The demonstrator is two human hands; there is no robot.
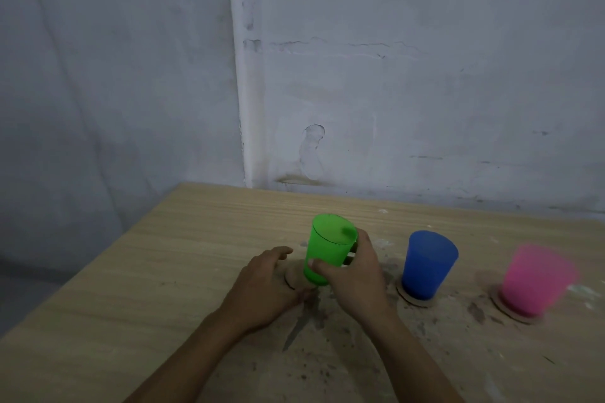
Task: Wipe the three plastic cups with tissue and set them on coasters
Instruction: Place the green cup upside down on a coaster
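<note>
My right hand (pixel 352 275) grips a green plastic cup (pixel 327 245) by its side, tilted slightly, its base low over a round cardboard coaster (pixel 292 278). My left hand (pixel 265 285) lies flat on the table, fingers resting on that coaster's left part. To the right, a blue cup (pixel 427 263) stands upright on its own coaster (pixel 415 301). Further right a pink cup (pixel 535 278), blurred, stands on a third coaster (pixel 507 312). No tissue is visible.
The wooden table (pixel 163 271) is stained with dark specks and white crumbs near the cups. A grey plastered wall (pixel 425 108) rises just behind the far edge. The table's left edge runs diagonally toward me.
</note>
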